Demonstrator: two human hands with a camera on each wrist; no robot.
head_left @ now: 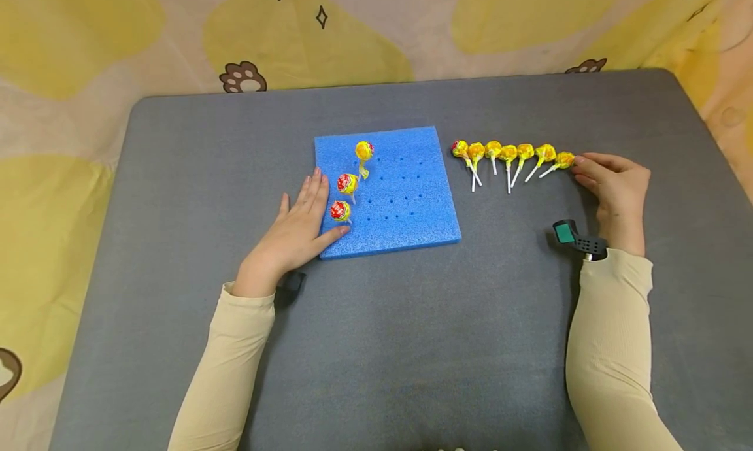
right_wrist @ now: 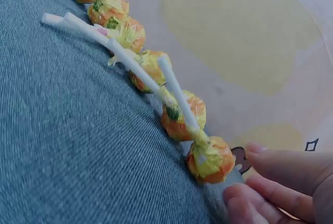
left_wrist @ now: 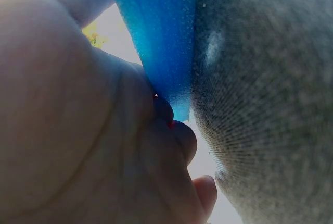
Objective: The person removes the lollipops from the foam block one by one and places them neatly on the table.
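Note:
My left hand point(head_left: 297, 232) rests at the left edge of a blue foam board point(head_left: 406, 232), fingers straight along that side and thumb over the near left corner. The left wrist view shows the board's blue edge point(left_wrist: 164, 31) against the palm. Three lollipops stand in the board: one farthest back point(head_left: 364, 151), a middle one point(head_left: 347, 183) and a near one point(head_left: 340, 211). On the right, my right hand point(head_left: 614, 176) is beside the rightmost loose lollipop point(head_left: 565, 160). In the right wrist view, thumb and fingers are slightly parted, just short of its wrapped head point(right_wrist: 210, 160).
Several yellow-wrapped lollipops point(head_left: 508, 153) lie in a row right of the board, white sticks mostly toward the near side. Rows of small holes point(head_left: 391, 201) dot the board. Beneath is a dark grey table point(head_left: 412, 340); behind it hangs a patterned cloth point(head_left: 365, 39).

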